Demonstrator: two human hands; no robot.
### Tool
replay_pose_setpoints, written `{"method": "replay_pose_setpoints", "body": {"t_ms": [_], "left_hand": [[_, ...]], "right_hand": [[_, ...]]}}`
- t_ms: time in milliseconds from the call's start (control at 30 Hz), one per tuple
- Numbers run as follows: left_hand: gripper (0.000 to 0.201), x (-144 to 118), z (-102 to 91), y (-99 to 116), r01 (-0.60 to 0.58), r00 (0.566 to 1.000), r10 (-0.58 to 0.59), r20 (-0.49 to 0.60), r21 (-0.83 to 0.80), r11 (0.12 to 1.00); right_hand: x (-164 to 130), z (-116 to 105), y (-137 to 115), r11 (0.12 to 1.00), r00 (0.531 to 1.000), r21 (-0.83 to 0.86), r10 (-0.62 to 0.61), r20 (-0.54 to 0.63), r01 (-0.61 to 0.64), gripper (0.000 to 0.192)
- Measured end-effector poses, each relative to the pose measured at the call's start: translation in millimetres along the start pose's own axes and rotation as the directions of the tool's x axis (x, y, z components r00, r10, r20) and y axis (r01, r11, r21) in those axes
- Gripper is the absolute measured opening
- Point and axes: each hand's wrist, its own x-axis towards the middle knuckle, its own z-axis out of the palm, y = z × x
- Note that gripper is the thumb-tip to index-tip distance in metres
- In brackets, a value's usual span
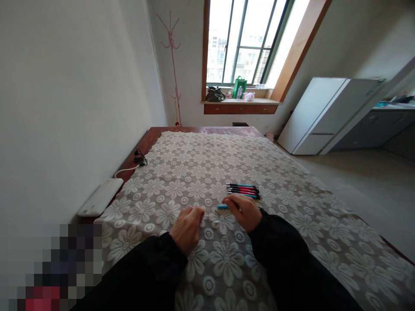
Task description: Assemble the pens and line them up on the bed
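Note:
My left hand (187, 228) is closed, thumb and fingers pressed together above the flower-patterned tablecloth (228, 258). What it holds, if anything, is hidden. To its right, my right hand (244, 211) is curled shut with the fingertips pointing left. A blue pen (223, 207) shows at the left of this hand, mostly covered by it; I cannot tell whether the fingers grip it or it lies underneath. Just beyond the right hand, several pens (243, 189) with black, red and blue barrels lie side by side in a row.
A white power strip (101, 198) with a cable and black plug (140, 158) lies along the wall on the left. Past the table's far edge stand a pink coat rack (174, 65) and a windowsill with a green bag (239, 87). A white fridge (319, 114) is at the right.

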Motion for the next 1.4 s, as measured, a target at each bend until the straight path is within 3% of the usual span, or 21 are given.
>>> {"method": "replay_pose_setpoints", "body": {"t_ms": [100, 267, 500, 600, 667, 767, 833, 900, 1167, 1300, 1400], "left_hand": [[0.021, 2, -4.3, -2, -0.003, 0.999, 0.000, -0.037, -0.073, 0.997], [0.017, 2, -9.0, 1, -0.072, 0.997, 0.071, -0.015, -0.047, 0.996], [0.020, 3, -5.3, -3, -0.065, 0.996, 0.065, 0.061, 0.003, 0.998], [0.024, 4, -4.5, -5, -0.072, 0.995, 0.071, 0.069, 0.009, 0.997], [0.026, 5, -4.6, -5, -0.073, 0.996, 0.073, 0.060, -0.005, 0.997], [0.024, 5, -4.8, -5, -0.072, 0.996, 0.073, 0.044, -0.025, 0.997], [0.022, 4, -4.5, -6, -0.071, 0.997, 0.072, 0.039, -0.025, 0.997], [0.020, 4, -3.9, -6, -0.065, 0.997, 0.066, 0.036, -0.031, 0.997], [0.006, 2, -4.1, -4, -0.014, 1.000, 0.017, 0.018, -0.131, 0.991], [0.014, 1, -2.6, -6, 0.006, 1.000, -0.003, 0.019, -0.162, 0.987], [0.031, 0, -1.8, -7, 0.030, 0.999, -0.033, -0.012, -0.169, 0.985]], "right_hand": [[2, -6, 10, 0.995, 1.000, -0.101, 0.015, -0.007, -0.016, 0.026], [0, 4, 7, 0.965, 0.980, -0.234, -0.078, 0.181, 0.120, 0.012], [-4, 16, 4, 0.925, 0.954, -0.361, -0.006, 0.301, 0.119, 0.009], [-5, 20, 4, 0.928, 0.953, -0.359, 0.018, 0.302, 0.096, 0.007], [-4, 21, 2, 0.962, 0.971, -0.270, 0.026, 0.239, 0.041, 0.007], [-4, 22, -5, 0.993, 0.992, 0.096, 0.065, 0.107, -0.076, 0.007], [-4, 23, -13, 0.921, 0.992, 0.378, 0.063, 0.106, -0.099, 0.009], [-5, 25, -21, 0.837, 0.987, 0.538, 0.020, 0.161, -0.105, 0.010], [-9, 30, -27, 0.744, 0.989, 0.663, -0.025, 0.146, -0.080, 0.012], [-10, 27, -25, 0.734, 0.980, 0.667, -0.005, 0.199, -0.132, 0.014], [-8, 19, -24, 0.740, 0.974, 0.655, 0.001, 0.226, -0.153, 0.017]]}}
